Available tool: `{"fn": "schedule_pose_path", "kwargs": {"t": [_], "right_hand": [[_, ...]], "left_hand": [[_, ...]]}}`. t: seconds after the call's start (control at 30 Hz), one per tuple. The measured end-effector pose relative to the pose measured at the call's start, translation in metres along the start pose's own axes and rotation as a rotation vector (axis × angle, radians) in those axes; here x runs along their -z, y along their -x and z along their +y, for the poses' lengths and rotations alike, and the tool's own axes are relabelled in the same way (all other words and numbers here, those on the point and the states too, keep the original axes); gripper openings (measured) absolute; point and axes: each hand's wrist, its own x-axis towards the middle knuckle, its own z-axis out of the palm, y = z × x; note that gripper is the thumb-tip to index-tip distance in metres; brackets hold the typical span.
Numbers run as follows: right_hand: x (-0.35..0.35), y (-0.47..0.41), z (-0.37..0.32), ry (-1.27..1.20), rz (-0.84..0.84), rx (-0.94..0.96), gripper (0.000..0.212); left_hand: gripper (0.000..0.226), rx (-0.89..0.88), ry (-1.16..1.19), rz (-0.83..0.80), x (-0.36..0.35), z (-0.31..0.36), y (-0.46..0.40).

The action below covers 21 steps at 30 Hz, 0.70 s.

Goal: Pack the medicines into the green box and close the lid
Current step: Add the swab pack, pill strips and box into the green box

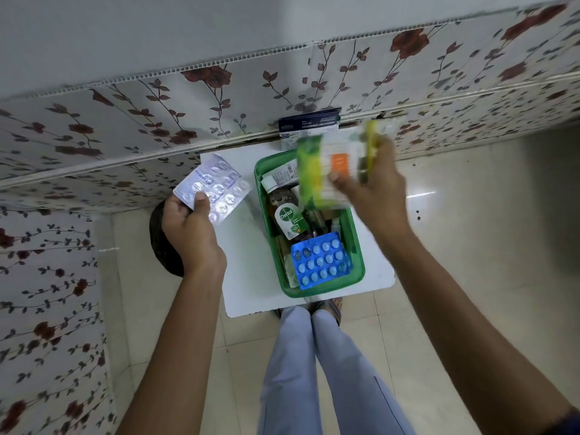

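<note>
The open green box (357, 271) stands on a small white table (248, 277). Inside lie a brown Dettol bottle (287, 218), a white tube (281, 177) and a blue blister strip (320, 260) at the near end. My left hand (188, 227) holds a silver blister strip (216, 189) up to the left of the box. Over the box's far right part, my right hand (373, 196) grips a blurred bundle of yellow-green and white-orange medicine packs (332, 167). No lid is visible.
A dark blue and white dressing pack (309, 127) lies at the table's far edge against the floral-covered wall (125, 127). A dark round object (163, 243) sits on the floor left of the table. My legs and feet (314, 356) stand just before the table on the tiled floor.
</note>
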Motion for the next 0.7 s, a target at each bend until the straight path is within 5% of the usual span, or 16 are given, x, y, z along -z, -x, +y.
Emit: {"fn": "schedule_pose_path", "kwargs": {"t": [0.2, 0.3, 0.43, 0.6, 0.7], "right_hand": [[-0.040, 0.012, 0.024, 0.383, -0.050, 0.231, 0.061], [-0.044, 0.012, 0.036, 0.737, 0.029, 0.354, 0.055], [-0.046, 0.015, 0.049, 1.076, -0.068, 0.447, 0.048], [-0.046, 0.010, 0.044, 1.101, -0.182, 0.464, 0.049], [-0.031, -0.004, 0.028, 0.843, -0.297, 0.389, 0.045]], "left_hand": [[0.014, -0.011, -0.012, -0.004, 0.008, 0.000, 0.000], [0.012, -0.009, -0.013, -0.001, 0.011, -0.001, -0.002], [0.020, -0.012, 0.002, -0.024, 0.010, 0.001, 0.002], [0.016, -0.035, -0.050, -0.112, 0.006, 0.007, 0.012], [0.020, -0.080, -0.172, -0.316, 0.003, 0.011, 0.022]]}}
